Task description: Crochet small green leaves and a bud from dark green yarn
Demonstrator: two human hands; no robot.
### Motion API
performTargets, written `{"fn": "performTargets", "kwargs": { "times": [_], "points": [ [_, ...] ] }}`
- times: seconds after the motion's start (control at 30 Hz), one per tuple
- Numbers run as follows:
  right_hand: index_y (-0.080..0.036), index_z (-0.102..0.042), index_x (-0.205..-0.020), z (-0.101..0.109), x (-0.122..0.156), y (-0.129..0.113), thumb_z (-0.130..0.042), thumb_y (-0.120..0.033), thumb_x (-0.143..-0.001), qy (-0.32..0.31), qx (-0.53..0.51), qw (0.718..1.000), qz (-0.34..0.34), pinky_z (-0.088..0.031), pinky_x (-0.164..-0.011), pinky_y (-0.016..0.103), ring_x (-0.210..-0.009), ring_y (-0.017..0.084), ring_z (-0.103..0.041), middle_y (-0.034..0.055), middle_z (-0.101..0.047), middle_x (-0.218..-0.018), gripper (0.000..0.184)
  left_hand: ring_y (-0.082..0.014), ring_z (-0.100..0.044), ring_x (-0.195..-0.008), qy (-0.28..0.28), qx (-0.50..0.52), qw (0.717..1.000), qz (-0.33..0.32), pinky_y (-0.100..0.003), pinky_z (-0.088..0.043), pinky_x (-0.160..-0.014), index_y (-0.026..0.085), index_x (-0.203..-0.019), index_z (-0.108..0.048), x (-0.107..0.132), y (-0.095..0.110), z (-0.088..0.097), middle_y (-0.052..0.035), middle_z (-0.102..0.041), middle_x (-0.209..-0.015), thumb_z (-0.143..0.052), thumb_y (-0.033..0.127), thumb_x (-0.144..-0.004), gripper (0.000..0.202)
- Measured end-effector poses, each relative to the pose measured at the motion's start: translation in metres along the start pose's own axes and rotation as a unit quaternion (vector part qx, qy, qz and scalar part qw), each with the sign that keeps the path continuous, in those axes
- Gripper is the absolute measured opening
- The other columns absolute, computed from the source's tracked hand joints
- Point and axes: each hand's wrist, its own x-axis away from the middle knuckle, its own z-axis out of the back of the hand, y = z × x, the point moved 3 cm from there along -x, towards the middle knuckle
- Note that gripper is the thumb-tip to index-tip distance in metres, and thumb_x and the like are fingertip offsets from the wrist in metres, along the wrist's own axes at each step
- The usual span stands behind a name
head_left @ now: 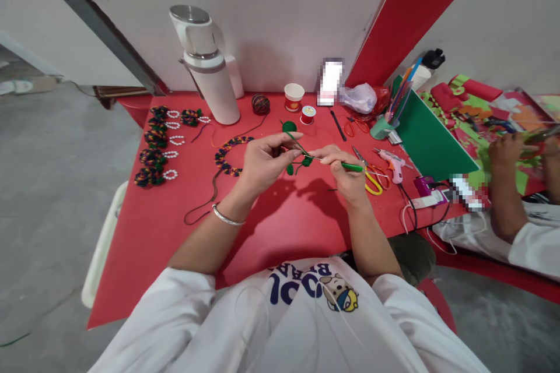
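Note:
My right hand (347, 178) is closed around a crochet hook (351, 167) with a green handle, its metal shaft pointing left. At the tip of the hook hangs a small piece of green crochet (307, 160). My left hand (269, 157) pinches green yarn (297, 141) that runs to the work, fingers bent. Behind them lies a ball of green yarn (289, 126). Just left of my left hand, a ring of multicoloured crochet (221, 154) rests on the table, partly hidden by the hand. A dark yarn tail (214, 189) trails from it.
On the red table (175, 233) stand a white flask (214, 87), a paper cup (294, 97) and a propped phone (331, 83). Crocheted bundles with bead rings (170, 175) line the left. Yellow scissors (373, 180) and a pink glue gun (396, 166) lie right. A co-worker's hand (505, 151) works beyond a green divider.

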Motion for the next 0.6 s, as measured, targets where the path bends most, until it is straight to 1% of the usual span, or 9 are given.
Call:
{"fn": "performTargets", "kwargs": {
  "times": [0.07,0.2,0.3,0.4,0.5,0.6],
  "points": [
    [-0.032,-0.079,-0.097,0.001,-0.002,-0.003,-0.063,-0.051,-0.101,-0.009,0.017,1.0,0.006,-0.06,-0.095,0.051,-0.102,0.024,-0.076,0.0024,-0.085,-0.111,0.024,-0.0116,-0.058,-0.064,0.006,-0.015,1.0,-0.01,-0.025,-0.047,-0.058,0.016,-0.1,-0.087,0.001,0.0,0.0,-0.0057,-0.077,-0.079,-0.091,0.029,-0.072,0.031],
    [-0.032,-0.078,-0.099,0.0,-0.002,-0.009,-0.063,-0.046,-0.102,-0.012,0.065,0.997,0.029,-0.06,-0.093,0.05,-0.102,0.023,-0.075,0.003,-0.085,-0.114,0.021,-0.0105,-0.053,-0.061,0.02,-0.026,0.999,-0.019,-0.024,-0.042,-0.055,0.017,-0.1,-0.087,0.002,-0.001,0.0,-0.0048,-0.075,-0.076,-0.09,0.027,-0.072,0.029],
    [-0.032,-0.077,-0.101,-0.002,-0.001,-0.016,-0.063,-0.039,-0.102,-0.01,0.119,0.991,0.066,-0.059,-0.093,0.05,-0.101,0.023,-0.075,0.0026,-0.084,-0.116,0.016,-0.009,-0.049,-0.058,0.025,-0.03,0.999,-0.014,-0.024,-0.039,-0.053,0.017,-0.101,-0.087,0.002,0.0,0.0,-0.0038,-0.074,-0.075,-0.089,0.024,-0.073,0.029],
    [-0.031,-0.076,-0.104,-0.005,0.0,-0.021,-0.062,-0.035,-0.103,-0.008,0.172,0.979,0.11,-0.058,-0.093,0.049,-0.102,0.023,-0.076,0.0034,-0.084,-0.118,0.014,-0.0091,-0.052,-0.06,0.031,-0.025,0.999,-0.002,-0.023,-0.041,-0.054,0.016,-0.101,-0.086,0.002,0.001,0.0,-0.0031,-0.074,-0.074,-0.091,0.023,-0.07,0.032],
    [-0.03,-0.074,-0.107,-0.009,0.002,-0.023,-0.06,-0.036,-0.105,-0.008,0.243,0.958,0.151,-0.058,-0.092,0.047,-0.101,0.022,-0.075,0.0046,-0.083,-0.121,0.016,-0.011,-0.059,-0.065,0.032,0.009,0.999,0.014,-0.023,-0.047,-0.059,0.015,-0.1,-0.085,0.002,-0.001,-0.002,-0.0028,-0.074,-0.074,-0.094,0.026,-0.066,0.037],
    [-0.031,-0.074,-0.109,-0.017,0.009,-0.022,-0.06,-0.038,-0.104,0.017,0.332,0.919,0.214,-0.058,-0.09,0.043,-0.101,0.022,-0.072,0.0058,-0.082,-0.118,0.017,-0.0113,-0.063,-0.066,0.017,0.076,0.996,0.043,-0.023,-0.05,-0.06,0.015,-0.1,-0.084,0.001,-0.005,-0.005,-0.0031,-0.075,-0.075,-0.097,0.026,-0.062,0.041]
  ]
}}
